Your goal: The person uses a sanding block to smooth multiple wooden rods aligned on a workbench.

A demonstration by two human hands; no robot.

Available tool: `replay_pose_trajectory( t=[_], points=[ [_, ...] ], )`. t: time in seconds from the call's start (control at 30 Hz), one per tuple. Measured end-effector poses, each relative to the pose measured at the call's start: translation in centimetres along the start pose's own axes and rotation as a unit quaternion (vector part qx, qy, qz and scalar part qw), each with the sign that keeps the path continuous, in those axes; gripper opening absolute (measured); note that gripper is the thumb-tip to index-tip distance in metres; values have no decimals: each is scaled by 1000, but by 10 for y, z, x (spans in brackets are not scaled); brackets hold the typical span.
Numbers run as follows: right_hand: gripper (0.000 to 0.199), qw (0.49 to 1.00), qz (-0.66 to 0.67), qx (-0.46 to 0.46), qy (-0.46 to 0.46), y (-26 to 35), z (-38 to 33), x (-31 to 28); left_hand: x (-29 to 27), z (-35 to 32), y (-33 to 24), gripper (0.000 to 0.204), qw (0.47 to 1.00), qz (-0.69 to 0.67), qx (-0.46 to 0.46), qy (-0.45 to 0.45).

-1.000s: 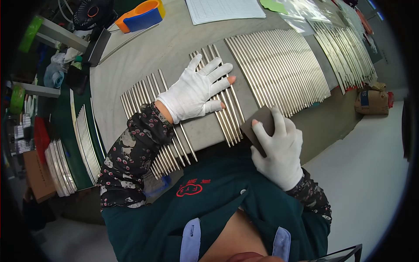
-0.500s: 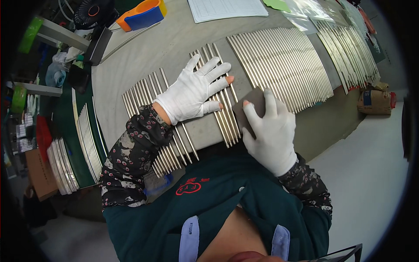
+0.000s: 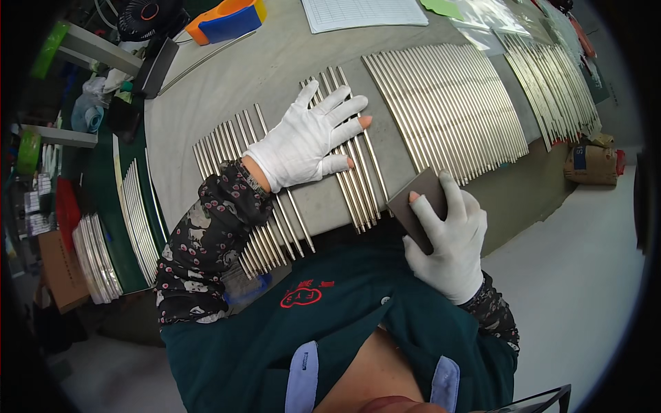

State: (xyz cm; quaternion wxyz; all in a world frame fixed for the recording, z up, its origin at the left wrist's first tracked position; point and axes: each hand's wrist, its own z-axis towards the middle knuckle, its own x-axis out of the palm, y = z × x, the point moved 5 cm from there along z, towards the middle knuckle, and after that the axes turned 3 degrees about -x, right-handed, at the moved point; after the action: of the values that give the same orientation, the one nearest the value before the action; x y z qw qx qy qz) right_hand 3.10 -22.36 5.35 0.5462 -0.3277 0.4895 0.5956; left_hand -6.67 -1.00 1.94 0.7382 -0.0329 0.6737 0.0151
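My left hand (image 3: pixel 303 142), in a white glove with some fingertips bare, lies flat with fingers spread. It rests over a small group of silver metal rods (image 3: pixel 354 193) on the grey table. Beside it, partly under my wrist and forearm, is another group of metal rods (image 3: pixel 260 249). My right hand (image 3: pixel 452 249), gloved the same way, is closed on a flat grey-brown block that looks like a sanding sponge (image 3: pixel 412 206). It is held at the table's near edge, to the right of the small rod group and apart from it.
A wide row of rods (image 3: pixel 447 103) lies right of centre, with thinner rods (image 3: pixel 554 93) farther right. Paper sheets (image 3: pixel 365 14) and an orange-blue tape dispenser (image 3: pixel 231 20) are at the back. More rods (image 3: pixel 140 220) and a small fan (image 3: pixel 146 19) are at the left.
My right hand has moved toward me and slightly right with the sanding sponge, away from the small rod group. My left hand stays almost in place.
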Motion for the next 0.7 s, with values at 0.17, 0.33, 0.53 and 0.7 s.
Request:
replay_pose_trajectory(
  t=[0.17,0.33,0.53,0.7],
  points=[
    [58,999,-27,-22,6,8,20,14,0,-2,1,73,1000,4,-1,20],
    [53,997,-59,-35,-17,11,55,26,-2,-10,0,67,1000,-11,-23,-1],
    [51,997,-57,-41,11,12,22,16,-1,-9,1,72,1000,-8,-18,20],
    [48,999,-25,-33,14,5,45,15,-2,-10,3,74,1000,-6,-17,5]
  ],
)
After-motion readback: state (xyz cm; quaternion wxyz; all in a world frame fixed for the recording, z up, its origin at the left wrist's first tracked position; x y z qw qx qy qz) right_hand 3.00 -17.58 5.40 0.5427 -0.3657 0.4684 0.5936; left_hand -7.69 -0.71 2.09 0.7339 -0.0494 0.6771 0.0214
